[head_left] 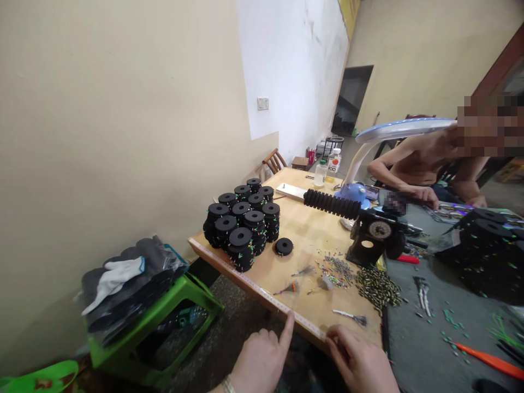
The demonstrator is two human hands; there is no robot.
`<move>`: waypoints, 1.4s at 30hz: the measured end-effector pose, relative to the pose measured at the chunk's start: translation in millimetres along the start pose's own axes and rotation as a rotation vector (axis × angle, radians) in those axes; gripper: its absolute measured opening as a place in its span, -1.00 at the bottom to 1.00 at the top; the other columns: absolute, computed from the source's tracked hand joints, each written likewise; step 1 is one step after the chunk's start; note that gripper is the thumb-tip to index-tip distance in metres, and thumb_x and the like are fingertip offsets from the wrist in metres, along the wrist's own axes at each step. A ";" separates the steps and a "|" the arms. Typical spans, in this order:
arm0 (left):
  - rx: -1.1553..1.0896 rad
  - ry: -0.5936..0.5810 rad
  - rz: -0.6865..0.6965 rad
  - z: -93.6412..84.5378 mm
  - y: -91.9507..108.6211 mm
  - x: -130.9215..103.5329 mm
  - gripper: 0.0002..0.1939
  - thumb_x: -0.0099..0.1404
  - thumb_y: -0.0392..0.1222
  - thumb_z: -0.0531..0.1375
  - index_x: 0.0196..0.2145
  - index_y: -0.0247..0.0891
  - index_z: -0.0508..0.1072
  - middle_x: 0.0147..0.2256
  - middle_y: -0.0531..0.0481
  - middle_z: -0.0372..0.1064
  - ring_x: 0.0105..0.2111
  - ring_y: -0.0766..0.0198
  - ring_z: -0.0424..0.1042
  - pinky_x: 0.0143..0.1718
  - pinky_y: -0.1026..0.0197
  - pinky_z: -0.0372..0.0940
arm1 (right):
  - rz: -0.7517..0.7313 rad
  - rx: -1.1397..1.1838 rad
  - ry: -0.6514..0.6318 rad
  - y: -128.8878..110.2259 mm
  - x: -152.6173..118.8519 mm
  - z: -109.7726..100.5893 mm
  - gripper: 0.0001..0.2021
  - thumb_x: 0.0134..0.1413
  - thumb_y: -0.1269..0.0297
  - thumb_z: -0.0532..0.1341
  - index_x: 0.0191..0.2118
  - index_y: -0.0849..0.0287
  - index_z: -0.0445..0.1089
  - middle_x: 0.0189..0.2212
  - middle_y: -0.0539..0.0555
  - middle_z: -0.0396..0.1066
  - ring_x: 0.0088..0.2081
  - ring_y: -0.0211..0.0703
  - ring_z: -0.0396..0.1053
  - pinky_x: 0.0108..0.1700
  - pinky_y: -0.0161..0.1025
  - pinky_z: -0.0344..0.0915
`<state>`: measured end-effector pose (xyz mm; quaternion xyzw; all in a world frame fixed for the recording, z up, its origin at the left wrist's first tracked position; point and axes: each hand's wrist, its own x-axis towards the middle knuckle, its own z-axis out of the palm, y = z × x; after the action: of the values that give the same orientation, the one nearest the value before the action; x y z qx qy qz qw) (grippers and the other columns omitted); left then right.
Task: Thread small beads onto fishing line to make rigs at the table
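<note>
My left hand (264, 355) is at the table's front edge with its index finger stretched out. That fingertip touches or hovers just over a pale measuring tape (262, 292) fixed along the edge; the other fingers are curled. Close to the tape's right end, my right hand (357, 355) has thumb and fingers pinched together, and anything between them is too fine to make out. Beyond the hands lie small brush-like bundles of thin strands, one orange-banded (292, 287) and one white-stemmed (350, 316). Beside them are a heap of dark brassy pellets (379, 288) and scattered coloured beads (338, 270).
Stacked black foam spools (240, 238) with coloured bits stand at the left; a single spool (284, 246) lies nearby. A black device (374, 234) carries ribbed rings. Behind stand a blue lamp (352, 192) and bottles (321, 173). Another person (429, 158) sits across. A green stool (164, 349) is left.
</note>
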<state>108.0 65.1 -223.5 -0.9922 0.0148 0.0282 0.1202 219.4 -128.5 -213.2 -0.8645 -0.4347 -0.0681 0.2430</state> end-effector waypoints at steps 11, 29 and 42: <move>-0.052 -0.057 0.012 -6.0 -5.4 0.3 -0.26 0.19 -0.47 0.13 0.30 -0.32 0.01 -0.49 -0.10 0.50 -0.52 0.18 0.50 -0.57 0.31 0.20 | 0.033 0.019 -0.056 3.7 -3.7 4.5 -0.80 0.27 0.28 -0.01 -0.32 0.06 0.33 -0.51 0.00 0.51 -0.52 -0.20 0.49 -0.51 -0.37 0.28; -0.061 -0.110 -0.023 -7.6 -0.5 0.7 -0.24 0.17 -0.50 0.11 0.30 -0.35 -0.01 -0.48 -0.15 0.51 -0.52 0.14 0.51 -0.59 0.31 0.22 | 0.057 0.006 -0.058 2.6 -6.5 3.2 -0.80 0.25 0.31 -0.01 -0.34 0.07 0.32 -0.53 0.00 0.51 -0.57 -0.20 0.45 -0.51 -0.36 0.26; -0.205 -0.170 -0.077 -13.0 -5.5 3.3 -0.29 0.23 -0.47 0.11 0.29 -0.25 0.02 -0.41 -0.10 0.53 -0.42 0.20 0.53 -0.50 0.32 0.20 | 0.109 -0.020 -0.038 -1.5 -4.9 1.3 -0.77 0.24 0.31 -0.01 -0.40 0.08 0.32 -0.55 -0.02 0.49 -0.56 -0.21 0.45 -0.52 -0.37 0.22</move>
<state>112.2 67.2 -209.8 -0.9932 -0.0365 0.1091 0.0199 215.1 -130.6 -215.4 -0.8904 -0.3909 -0.0427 0.2293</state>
